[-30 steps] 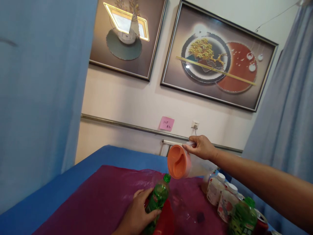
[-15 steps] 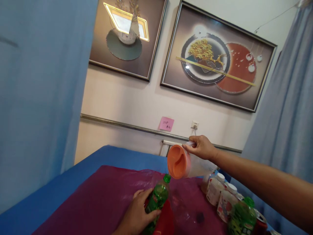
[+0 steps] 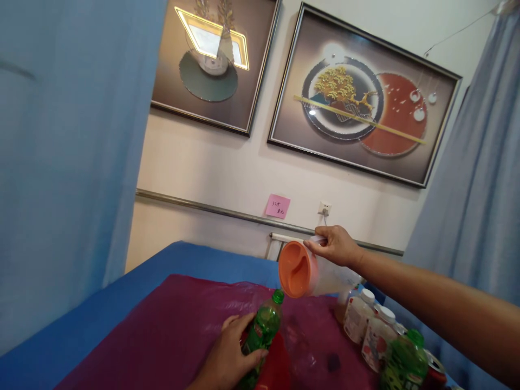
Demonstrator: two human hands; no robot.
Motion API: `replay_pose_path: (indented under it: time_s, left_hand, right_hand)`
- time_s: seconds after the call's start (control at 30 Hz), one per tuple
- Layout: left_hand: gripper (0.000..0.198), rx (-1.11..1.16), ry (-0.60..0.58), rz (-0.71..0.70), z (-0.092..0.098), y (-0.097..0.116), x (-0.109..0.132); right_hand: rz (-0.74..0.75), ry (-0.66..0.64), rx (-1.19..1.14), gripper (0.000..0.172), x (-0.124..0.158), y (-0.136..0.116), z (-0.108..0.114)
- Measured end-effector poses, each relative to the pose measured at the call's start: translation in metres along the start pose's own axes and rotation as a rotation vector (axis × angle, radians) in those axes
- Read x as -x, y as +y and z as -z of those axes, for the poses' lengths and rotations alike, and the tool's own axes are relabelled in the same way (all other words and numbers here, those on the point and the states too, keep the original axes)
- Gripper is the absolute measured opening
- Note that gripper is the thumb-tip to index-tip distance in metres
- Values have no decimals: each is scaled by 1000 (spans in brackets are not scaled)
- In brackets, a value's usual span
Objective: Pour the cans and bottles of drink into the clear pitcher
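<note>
My right hand (image 3: 335, 245) is closed round the handle of a clear plastic jug with an orange lid (image 3: 297, 269). The jug is tipped on its side, lid facing me, held above the table. My left hand (image 3: 229, 355) wraps round a green bottle with a green cap (image 3: 262, 330), which stands tilted over a red object (image 3: 276, 363) at the bottom edge. The jug's lid hangs just above and to the right of the bottle's cap.
A purple plastic sheet (image 3: 170, 330) covers a blue table (image 3: 182, 260). At the right stand two white-capped bottles (image 3: 365, 322), another green bottle (image 3: 404, 360) and a can. Blue curtains hang on both sides; framed pictures and a pink note (image 3: 278, 206) are on the wall.
</note>
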State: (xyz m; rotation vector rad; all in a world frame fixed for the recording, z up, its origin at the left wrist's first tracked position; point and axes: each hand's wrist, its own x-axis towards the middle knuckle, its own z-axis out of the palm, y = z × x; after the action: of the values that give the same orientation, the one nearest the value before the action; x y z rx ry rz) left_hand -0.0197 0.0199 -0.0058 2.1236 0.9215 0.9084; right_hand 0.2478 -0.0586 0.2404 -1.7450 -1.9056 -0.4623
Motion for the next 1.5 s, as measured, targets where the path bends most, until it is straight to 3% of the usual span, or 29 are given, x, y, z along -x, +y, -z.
replay_pose_path:
  time_s: [1.5]
  left_hand:
    - [70,11,0,-6,0,0,1]
  right_hand:
    - [21,5,39,48,2,-3,2]
